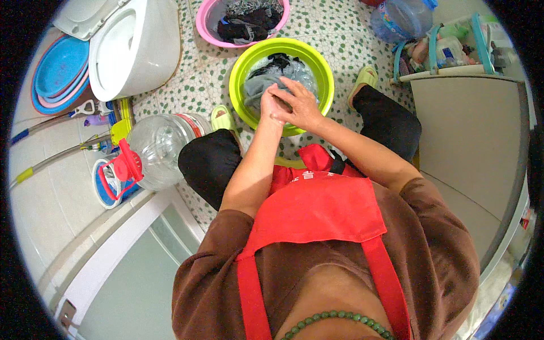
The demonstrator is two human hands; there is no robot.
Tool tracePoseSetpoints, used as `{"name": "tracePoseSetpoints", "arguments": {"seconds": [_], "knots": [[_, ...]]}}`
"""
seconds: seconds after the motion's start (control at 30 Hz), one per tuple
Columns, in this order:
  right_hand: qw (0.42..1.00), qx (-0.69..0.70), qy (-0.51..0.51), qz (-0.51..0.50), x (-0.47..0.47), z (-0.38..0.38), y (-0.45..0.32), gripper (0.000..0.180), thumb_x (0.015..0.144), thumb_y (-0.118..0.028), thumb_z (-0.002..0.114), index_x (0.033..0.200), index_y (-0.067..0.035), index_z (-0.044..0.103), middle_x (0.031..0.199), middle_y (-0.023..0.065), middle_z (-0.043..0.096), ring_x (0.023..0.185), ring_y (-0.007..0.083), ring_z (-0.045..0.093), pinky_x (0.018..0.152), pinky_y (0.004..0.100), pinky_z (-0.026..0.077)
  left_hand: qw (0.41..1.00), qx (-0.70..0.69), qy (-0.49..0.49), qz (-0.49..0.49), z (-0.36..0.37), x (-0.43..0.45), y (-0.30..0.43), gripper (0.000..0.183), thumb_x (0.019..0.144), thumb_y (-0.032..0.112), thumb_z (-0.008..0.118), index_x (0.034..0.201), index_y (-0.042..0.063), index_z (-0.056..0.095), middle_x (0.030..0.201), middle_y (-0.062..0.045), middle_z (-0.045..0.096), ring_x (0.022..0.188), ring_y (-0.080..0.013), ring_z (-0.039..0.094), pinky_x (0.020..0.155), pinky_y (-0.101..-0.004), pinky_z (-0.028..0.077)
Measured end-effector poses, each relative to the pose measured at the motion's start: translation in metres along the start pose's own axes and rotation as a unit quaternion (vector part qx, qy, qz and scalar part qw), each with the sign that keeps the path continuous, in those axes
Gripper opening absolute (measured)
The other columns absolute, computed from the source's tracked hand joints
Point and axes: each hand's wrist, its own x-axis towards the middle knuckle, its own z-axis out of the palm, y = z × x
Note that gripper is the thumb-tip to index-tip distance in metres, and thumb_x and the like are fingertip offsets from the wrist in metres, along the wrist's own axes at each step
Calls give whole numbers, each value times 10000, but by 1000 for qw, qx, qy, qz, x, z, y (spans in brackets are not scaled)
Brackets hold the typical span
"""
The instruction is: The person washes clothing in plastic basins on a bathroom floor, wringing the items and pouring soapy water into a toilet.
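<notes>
A lime-green plastic basin (326,87) stands on the floor before me, with water and wet clothes in it. Grey cloth (256,90) bunches up at the basin's left side, and black cloth (278,62) lies behind it. Over the basin, my left hand (271,103) is curled at the edge of the grey cloth and seems to grip it. My right hand (302,105) meets it from the right, fingers spread across the left hand's fingers. The palms are hidden, so what lies between them is unclear.
Behind stands a pink basin (207,32) of dark clothes. At left are a toilet (146,51), stacked basins (63,63), mop handles (63,159) and a large clear bottle (159,148). At right are a blue-tinted bottle (401,19), a filled rack (450,53) and a beige panel (467,127).
</notes>
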Motion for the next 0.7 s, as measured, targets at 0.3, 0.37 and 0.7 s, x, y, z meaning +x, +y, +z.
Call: {"name": "tracePoseSetpoints", "arguments": {"seconds": [0.3,0.37,0.7], "knots": [[974,157,-66,149,9,9,56,328,749,-150,625,1077,-151,628,1088,129,600,1014,289,569,878,371,453,983,-58,175,-15,-1,-9,-6,702,841,600,436,1233,19,407,1237,-162,456,1114,-312,466,997,-450,333],[978,147,-86,121,9,4,20,290,735,-168,635,1024,-145,651,1010,117,625,934,297,599,824,381,474,978,-28,201,55,-23,-5,-6,682,847,581,448,1247,29,413,1241,-172,456,1148,-330,443,1007,-444,332],[992,41,-119,2,-10,-29,-80,147,759,-192,585,875,-127,648,900,73,630,820,290,603,748,425,487,994,-83,-58,-47,-18,-10,5,539,859,463,480,1218,63,448,1208,-143,492,1058,-315,507,898,-483,441]]}}
